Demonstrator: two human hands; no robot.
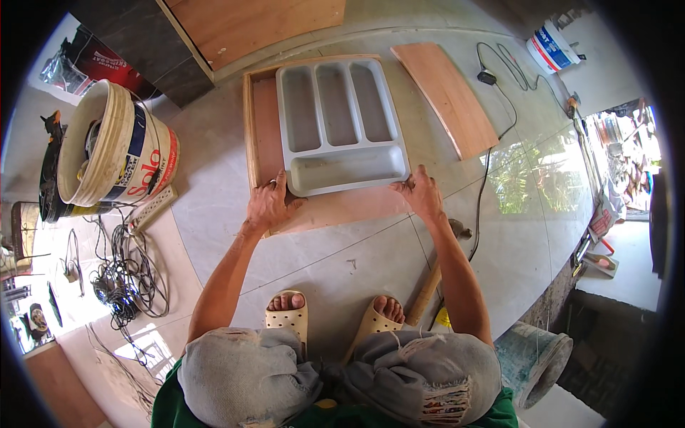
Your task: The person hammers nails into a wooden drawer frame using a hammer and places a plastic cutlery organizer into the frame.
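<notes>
A light grey plastic cutlery tray [307,151] lies in a shallow wooden drawer box [249,121]. Three long compartments fill its far part and one wide compartment runs across the near end. My left hand [270,205] grips its near left corner, thumb toward the near edge. At the near right corner, my right hand [422,194] holds the rim between thumb and fingers; the fingertips are partly hidden. A strip of the drawer's reddish bottom [335,212] shows in front of the tray, and another along its left.
To the right of the drawer lies a loose wooden board [449,100], with a black cable [487,167] beside it. A hammer [426,289] rests by my right foot. Paint buckets [93,146] and tangled cords [125,274] are at left; another bucket [531,364] stands at lower right.
</notes>
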